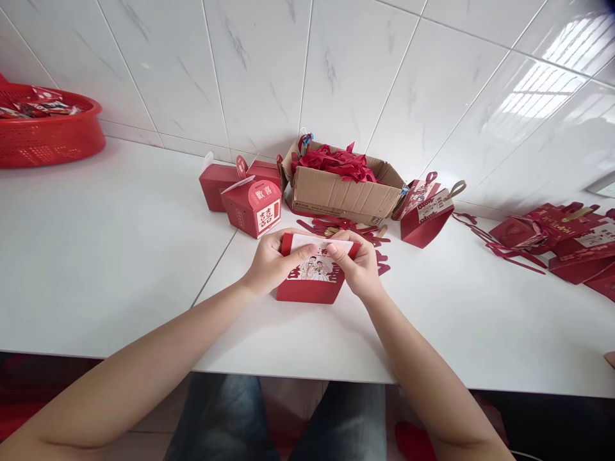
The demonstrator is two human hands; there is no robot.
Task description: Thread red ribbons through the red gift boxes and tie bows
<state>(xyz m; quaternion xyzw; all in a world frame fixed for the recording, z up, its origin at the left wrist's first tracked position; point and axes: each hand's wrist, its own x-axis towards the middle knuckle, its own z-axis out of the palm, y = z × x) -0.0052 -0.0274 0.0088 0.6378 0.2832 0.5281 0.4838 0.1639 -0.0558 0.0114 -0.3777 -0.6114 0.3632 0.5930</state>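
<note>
Between my hands a red gift box [307, 291] stands on the white table, its front printed with a cartoon couple. My left hand [278, 259] grips the upper left of the box, thumb pressed near its top edge. On the opposite side my right hand [358, 262] does the same, and the two thumbs almost meet at a pale flap [317, 242]. Fingers behind the box are hidden. Just beyond lie loose red and gold strips [346, 227], partly covered by my right hand.
A cardboard box [336, 195] full of red ribbons [336, 163] stands against the tiled wall. Left of it are several red boxes [252, 205]; more boxes [427, 221] with handles sit at right. A red basket [52, 137] of wrapped packets is far left. Another person's fingertip [610, 358] shows at right.
</note>
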